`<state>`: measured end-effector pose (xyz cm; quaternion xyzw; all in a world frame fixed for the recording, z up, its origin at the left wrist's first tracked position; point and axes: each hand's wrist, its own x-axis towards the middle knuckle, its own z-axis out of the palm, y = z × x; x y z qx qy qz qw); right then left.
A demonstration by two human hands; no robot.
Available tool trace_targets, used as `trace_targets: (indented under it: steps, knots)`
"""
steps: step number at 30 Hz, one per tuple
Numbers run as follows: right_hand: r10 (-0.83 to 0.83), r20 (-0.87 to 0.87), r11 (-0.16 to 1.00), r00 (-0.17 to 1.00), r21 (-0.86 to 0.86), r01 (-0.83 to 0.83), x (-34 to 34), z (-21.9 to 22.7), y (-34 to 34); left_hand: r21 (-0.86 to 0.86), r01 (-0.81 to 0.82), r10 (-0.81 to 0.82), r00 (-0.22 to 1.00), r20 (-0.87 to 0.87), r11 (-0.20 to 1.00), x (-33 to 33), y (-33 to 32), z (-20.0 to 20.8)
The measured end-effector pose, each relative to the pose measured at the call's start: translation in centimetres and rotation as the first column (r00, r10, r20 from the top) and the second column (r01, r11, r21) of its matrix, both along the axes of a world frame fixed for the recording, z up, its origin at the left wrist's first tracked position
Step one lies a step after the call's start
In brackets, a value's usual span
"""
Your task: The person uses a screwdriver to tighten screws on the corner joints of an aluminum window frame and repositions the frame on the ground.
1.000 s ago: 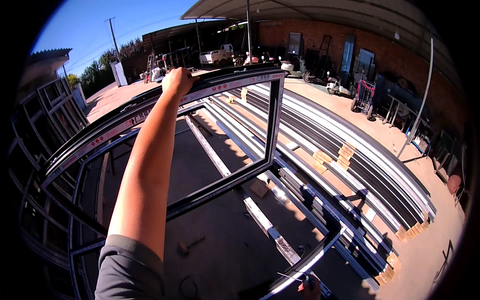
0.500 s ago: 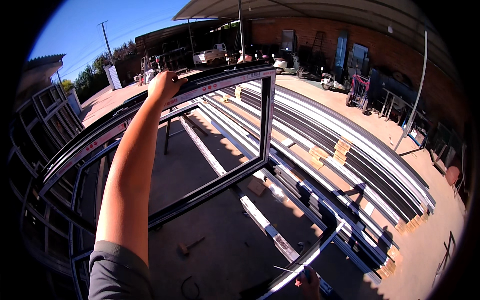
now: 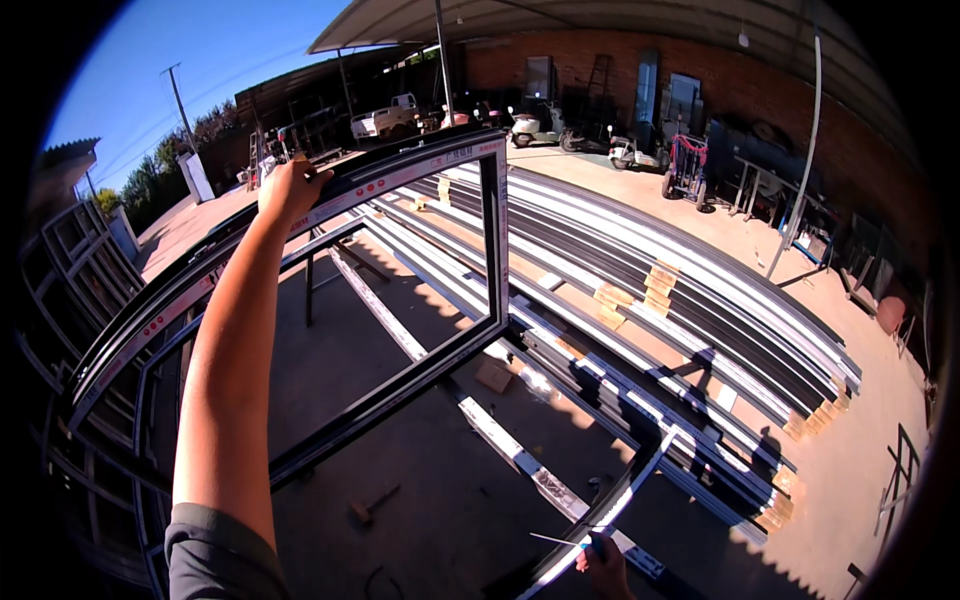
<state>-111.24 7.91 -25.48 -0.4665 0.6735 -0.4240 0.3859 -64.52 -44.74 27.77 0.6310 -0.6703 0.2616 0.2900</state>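
As view swings rightward, left hand point(image 3: 288, 192) still grips black frame point(image 3: 495, 235).

Dark grey short sleeve point(image 3: 222, 558) on the left, plain cloth as far as I can see from here, hem point(image 3: 225, 517) circling the arm. Left arm point(image 3: 225, 380) bare below that, left hand point(image 3: 289, 190) too. Right hand point(image 3: 606, 570) also bare, shadowed, finer details unclear.

Harsh sunlight, sharp shadows point(image 3: 768, 453) — white profiles point(image 3: 697, 252) glaring, brick wall point(image 3: 497, 62) dim — fisheye rim bent, black
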Motion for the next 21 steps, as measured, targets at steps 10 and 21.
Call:
trace_targets:
  steps: [10,21]
  knots:
    - [-0.026,0.069,0.99,0.997,-0.133,0.036,-0.7,-6.5,0.6,0.025,0.045,-0.044,0.999,-0.013,0.999,-7.2,-4.0,0.5]
    - [-0.315,0.556,0.945,0.769,0.263,0.196,-2.1,-1.7,0.1,0.046,-0.016,0.016,1.0,0.003,0.999,-11.7,-7.8,0.7]
